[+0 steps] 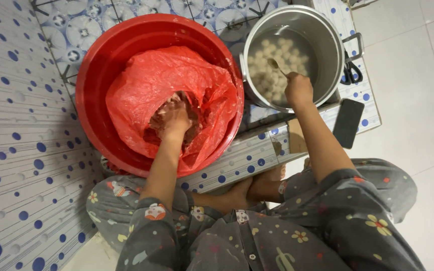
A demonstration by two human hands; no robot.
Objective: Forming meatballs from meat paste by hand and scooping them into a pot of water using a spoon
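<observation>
The left hand (176,119) clutched paste inside the red plastic bag (141,90); the right hand (298,89) gripped a metal spoon (274,64) over the steel pot (327,35), already holding many pale balls (272,80); paste remained.

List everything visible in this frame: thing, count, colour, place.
basin: 1, red, left of centre on the patterned mat
plastic bag: 1, red, lining the basin, open at the middle
paste: one mass, reddish-brown, inside the bag, around the left hand
pot: 1, silver metal with side handle, right of the basin
balls: many, pale, floating in liquid in the pot
spoon: 1, metal, over the pot, in the right hand
scissors: 1, black handles, beside the pot
phone: 1, black, on the mat edge, lower right of the pot
mat: white with blue dots, under everything
left hand: in the paste
right hand: fingers closed on the spoon
</observation>
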